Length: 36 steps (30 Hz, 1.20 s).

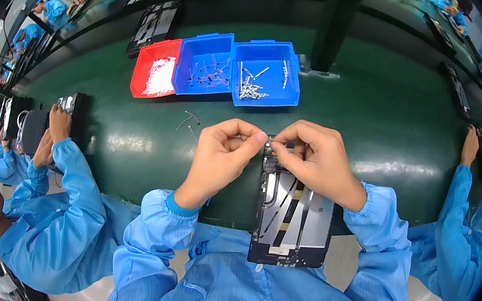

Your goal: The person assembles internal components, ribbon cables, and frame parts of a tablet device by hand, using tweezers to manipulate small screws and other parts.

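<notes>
An opened tablet [319, 212] with bare inner parts and dark ribbon strips lies in front of me, its near end reaching past the table edge. Both my hands work close together at its far left corner. My left hand [218, 158] is closed in a pinch of thumb and forefinger; whatever it grips is too small to make out. My right hand [316, 160] is also pinched, its fingertips at the tablet's far edge, and what is between them is hidden. Thin dark wires [189, 120] lie on the table left of my hands.
Beyond my hands stand a red bin [140, 76] of white pieces, a blue bin [208, 39] of thin wires and another blue bin [266, 50] of small metallic parts. A post [333, 28] rises behind them. Co-workers in blue [55, 223] sit on both sides.
</notes>
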Motion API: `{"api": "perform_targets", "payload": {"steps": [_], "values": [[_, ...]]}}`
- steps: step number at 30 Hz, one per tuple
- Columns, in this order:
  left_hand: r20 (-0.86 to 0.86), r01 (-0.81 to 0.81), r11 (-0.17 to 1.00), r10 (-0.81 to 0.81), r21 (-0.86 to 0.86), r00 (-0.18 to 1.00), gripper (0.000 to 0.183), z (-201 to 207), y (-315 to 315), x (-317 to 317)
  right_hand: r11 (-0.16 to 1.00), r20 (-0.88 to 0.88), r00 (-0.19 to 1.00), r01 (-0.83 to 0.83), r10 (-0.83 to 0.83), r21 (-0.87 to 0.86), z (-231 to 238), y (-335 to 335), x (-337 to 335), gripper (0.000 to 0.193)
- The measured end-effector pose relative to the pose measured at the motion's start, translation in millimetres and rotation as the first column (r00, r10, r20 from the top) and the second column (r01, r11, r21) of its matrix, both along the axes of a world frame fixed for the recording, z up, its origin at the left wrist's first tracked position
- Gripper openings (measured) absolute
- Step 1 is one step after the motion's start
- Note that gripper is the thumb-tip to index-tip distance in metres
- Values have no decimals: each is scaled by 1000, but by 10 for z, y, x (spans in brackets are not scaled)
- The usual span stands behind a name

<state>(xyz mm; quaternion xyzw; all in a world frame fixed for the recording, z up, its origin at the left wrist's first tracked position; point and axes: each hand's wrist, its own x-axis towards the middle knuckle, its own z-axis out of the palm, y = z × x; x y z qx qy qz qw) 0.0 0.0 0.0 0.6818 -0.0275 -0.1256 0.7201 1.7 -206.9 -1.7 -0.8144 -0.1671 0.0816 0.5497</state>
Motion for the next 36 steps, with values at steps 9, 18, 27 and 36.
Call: {"api": "perform_targets", "payload": {"steps": [9, 18, 27, 36], "values": [[336, -551, 831, 540, -71, 771, 16, -84, 553, 473, 991, 539, 833, 133, -127, 27, 42, -167, -183, 8], [767, -746, 377, 125, 549, 629, 19, -326, 972, 488, 849, -185, 931, 364, -316, 383, -277, -533, -545, 9], [-263, 380, 916, -338, 127, 904, 74, -268, 103, -782, 753, 5, 886, 390, -463, 530, -754, -380, -953, 6], [-384, 450, 886, -457, -114, 802, 24, -141, -464, -367, 658, -156, 865, 468, -477, 590, -349, -660, -826, 4]]}}
